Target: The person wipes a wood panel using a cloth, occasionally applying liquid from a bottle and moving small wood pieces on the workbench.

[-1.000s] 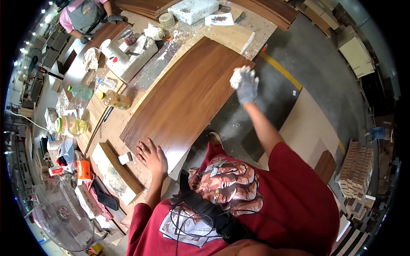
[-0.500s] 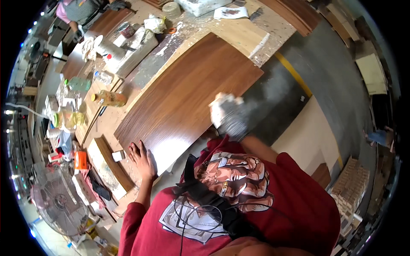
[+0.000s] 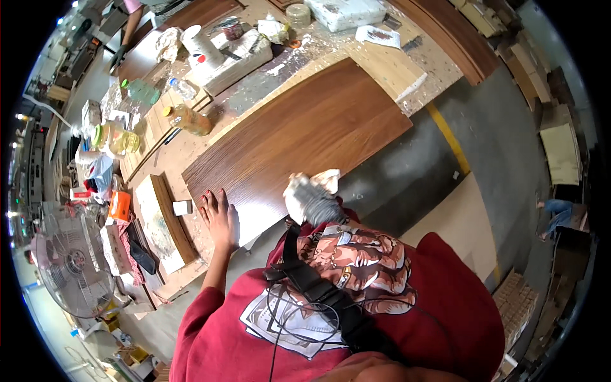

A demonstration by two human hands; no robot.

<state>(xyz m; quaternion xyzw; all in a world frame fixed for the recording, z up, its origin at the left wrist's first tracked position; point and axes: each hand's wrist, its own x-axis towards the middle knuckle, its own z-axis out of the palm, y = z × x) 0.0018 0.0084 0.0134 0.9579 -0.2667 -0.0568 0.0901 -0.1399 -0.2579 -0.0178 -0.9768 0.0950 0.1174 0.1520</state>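
My right hand point(image 3: 312, 202), in a grey glove, has moved since the earlier frame along the near edge of the brown wood-grain board point(image 3: 305, 127), from its far end to close before my body. Its fingers bend around a whitish cloth point(image 3: 328, 179); how tightly, I cannot tell. My bare left hand point(image 3: 219, 219) rests, fingers slightly parted and gripping nothing, on the board's left end. The board lies on the workbench point(image 3: 434, 71). Beside my left fingers: a small white block point(image 3: 182, 207). Beyond the board: a yellow-capped bottle point(image 3: 188, 121). Far left: a fan point(image 3: 73, 261).
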